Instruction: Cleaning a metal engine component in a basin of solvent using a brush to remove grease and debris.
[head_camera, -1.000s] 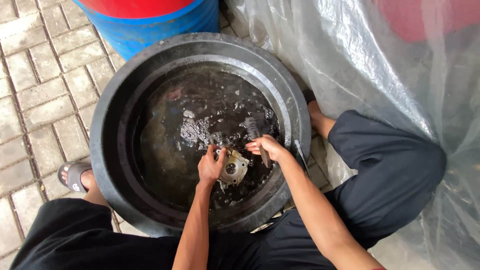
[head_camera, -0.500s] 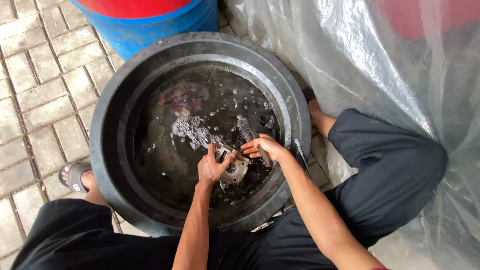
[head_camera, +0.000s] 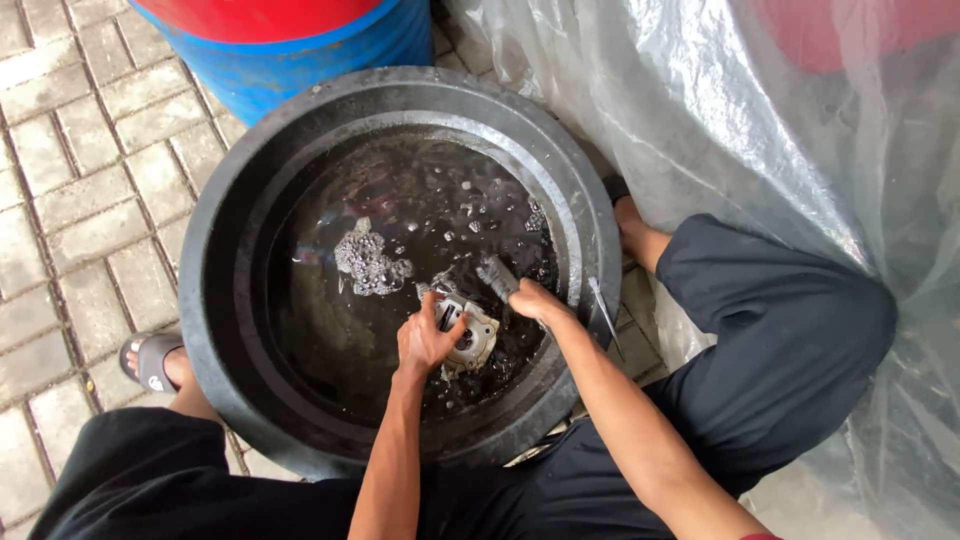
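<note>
- The left hand (head_camera: 425, 342) is closed around a small pale grey metal part (head_camera: 468, 335) of rounded shape with a hole in its middle; it looks wet and dirty.
- The metal part sits low in the big round black tub (head_camera: 235, 250), near its right edge and close to the person, half under the dark water (head_camera: 340, 330).
- The right hand (head_camera: 532, 300) grips a dark brush (head_camera: 497, 277), and the bristle end touches the top of the metal part.
- A patch of white foam (head_camera: 368, 262) floats near the middle of the tub, to the left of both hands.
- A thin metal rod (head_camera: 604, 312) lies on the right rim of the tub.
- A blue barrel (head_camera: 320, 55) stands beyond the far edge of the tub, and a clear plastic sheet (head_camera: 760, 130) is on the right.
</note>
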